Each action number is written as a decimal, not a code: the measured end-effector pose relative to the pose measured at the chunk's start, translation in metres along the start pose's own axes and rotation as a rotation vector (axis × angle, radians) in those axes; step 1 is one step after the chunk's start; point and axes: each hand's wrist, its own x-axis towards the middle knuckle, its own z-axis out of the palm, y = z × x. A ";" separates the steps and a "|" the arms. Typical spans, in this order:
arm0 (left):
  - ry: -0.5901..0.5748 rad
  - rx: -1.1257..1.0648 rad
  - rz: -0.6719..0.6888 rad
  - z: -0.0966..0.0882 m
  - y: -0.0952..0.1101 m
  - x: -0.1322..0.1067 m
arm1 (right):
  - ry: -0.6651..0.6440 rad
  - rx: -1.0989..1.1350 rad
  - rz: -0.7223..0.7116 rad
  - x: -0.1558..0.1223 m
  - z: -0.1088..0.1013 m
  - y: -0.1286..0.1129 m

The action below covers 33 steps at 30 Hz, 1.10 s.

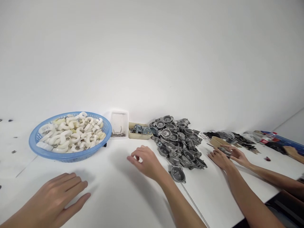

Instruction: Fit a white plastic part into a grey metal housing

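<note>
The white table [123,193] is bare btw the left hand [55,198] and right hand [147,163], so there's lots of room there. Behind sits a blue basket [38,144] w/ white curved bits. Right of the right hand, a pile of grey metal parts [177,141] blocks the way. Past it, another person's hands [228,156] fill that side.
</note>
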 end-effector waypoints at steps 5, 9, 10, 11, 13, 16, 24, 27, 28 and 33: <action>0.011 0.020 0.093 0.000 0.007 0.001 | -0.078 -0.126 0.387 -0.061 -0.061 0.034; 0.117 0.047 0.149 -0.004 0.026 0.009 | -0.030 -0.414 0.743 -0.119 -0.062 0.052; 0.139 0.050 0.161 -0.005 0.031 0.011 | -0.024 -0.432 0.797 -0.127 -0.058 0.054; 0.156 0.051 0.171 -0.006 0.034 0.012 | -0.022 -0.429 0.836 -0.133 -0.054 0.055; 0.177 0.053 0.183 -0.008 0.039 0.015 | -0.037 -0.381 0.887 -0.137 -0.048 0.057; 0.171 0.046 0.173 -0.010 0.038 0.017 | -0.058 -0.315 0.888 -0.136 -0.046 0.060; 0.088 0.012 0.137 -0.008 0.031 0.013 | 0.050 -0.208 0.863 -0.148 -0.059 0.079; 0.068 0.013 0.136 -0.008 0.034 0.012 | 0.100 -0.080 0.805 -0.148 -0.078 0.090; 0.063 0.012 0.133 -0.008 0.036 0.012 | 0.135 -0.044 0.789 -0.144 -0.086 0.094; 0.067 0.001 0.134 -0.003 0.036 0.011 | 0.356 0.079 0.815 -0.090 -0.123 0.114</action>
